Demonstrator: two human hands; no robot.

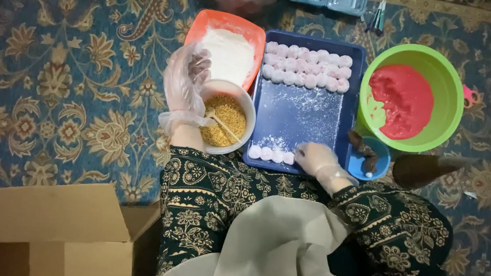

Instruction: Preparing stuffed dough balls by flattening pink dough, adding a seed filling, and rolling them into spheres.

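Cardboard box sits nearest, below-left of the blue tray. Right hand, gloved, pinches a pale dough ball at the tray's near edge; it looks soft and sticky, best held lightly by its sides. Left hand cups the grain bowl beside the tray.

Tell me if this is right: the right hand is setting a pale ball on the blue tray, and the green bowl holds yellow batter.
Not quite. In the head view the green bowl holds pinkish-red batter, not yellow. The right hand is at a pale ball on the blue tray.
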